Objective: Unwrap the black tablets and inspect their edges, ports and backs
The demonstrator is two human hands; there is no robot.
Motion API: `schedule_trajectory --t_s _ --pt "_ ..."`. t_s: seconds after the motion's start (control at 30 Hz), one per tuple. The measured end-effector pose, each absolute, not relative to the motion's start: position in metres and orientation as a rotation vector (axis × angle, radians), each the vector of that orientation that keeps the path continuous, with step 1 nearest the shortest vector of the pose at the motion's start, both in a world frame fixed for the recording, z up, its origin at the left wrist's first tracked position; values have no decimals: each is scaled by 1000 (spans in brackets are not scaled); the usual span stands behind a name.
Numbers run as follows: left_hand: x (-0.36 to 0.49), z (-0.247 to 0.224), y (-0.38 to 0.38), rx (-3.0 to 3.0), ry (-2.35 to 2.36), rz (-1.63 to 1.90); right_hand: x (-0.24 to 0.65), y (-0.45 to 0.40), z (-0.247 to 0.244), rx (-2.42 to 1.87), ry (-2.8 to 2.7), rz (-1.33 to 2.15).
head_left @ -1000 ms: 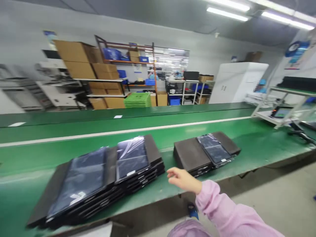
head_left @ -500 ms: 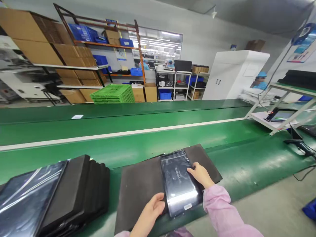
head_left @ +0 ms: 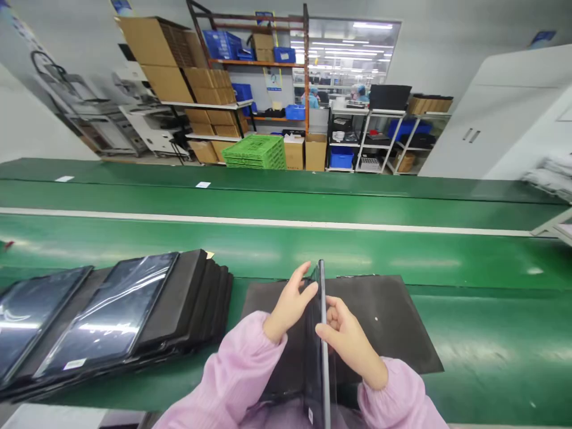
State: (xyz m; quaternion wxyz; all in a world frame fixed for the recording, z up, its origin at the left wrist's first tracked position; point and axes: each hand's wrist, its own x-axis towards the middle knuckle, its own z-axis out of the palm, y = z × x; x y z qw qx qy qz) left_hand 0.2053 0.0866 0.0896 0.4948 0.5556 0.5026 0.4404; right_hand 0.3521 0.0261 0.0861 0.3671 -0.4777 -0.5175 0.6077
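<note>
A black tablet in clear film (head_left: 322, 333) stands on its long edge, held upright between my left hand (head_left: 290, 304) and my right hand (head_left: 346, 339). The fingers of both hands press against its opposite faces. Below them lies a dark foam sheet (head_left: 379, 316) on the green belt. To the left, within reach of my left sleeve, sits a stack of filmed tablets with black foam sheets between them (head_left: 111, 316). The tablet's lower end is partly hidden by my sleeves' shadow and reflections.
A long green conveyor bench (head_left: 469, 256) with a white stripe runs across the view. Beyond it stand a green crate stack (head_left: 254, 152), cardboard boxes, shelves with blue bins, and a white cabinet (head_left: 504, 113). Co-workers in blue caps are far off at the back.
The tablet lay flat on the foam sheet under both hands and is now raised on edge between them. My view has turned left, so the stack sits further left.
</note>
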Motion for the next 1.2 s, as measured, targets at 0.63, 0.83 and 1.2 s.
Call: schedule_trajectory --t_s 0.63,0.83,1.2 --pt "190 100 125 1121 954 1012 329 27 85 -1247 -1427 1506" --pt "183 97 121 1165 801 972 328 26 86 -1242 -1425 1512" --pt "179 91 118 1188 688 937 330 26 86 -1229 -1428 1469"
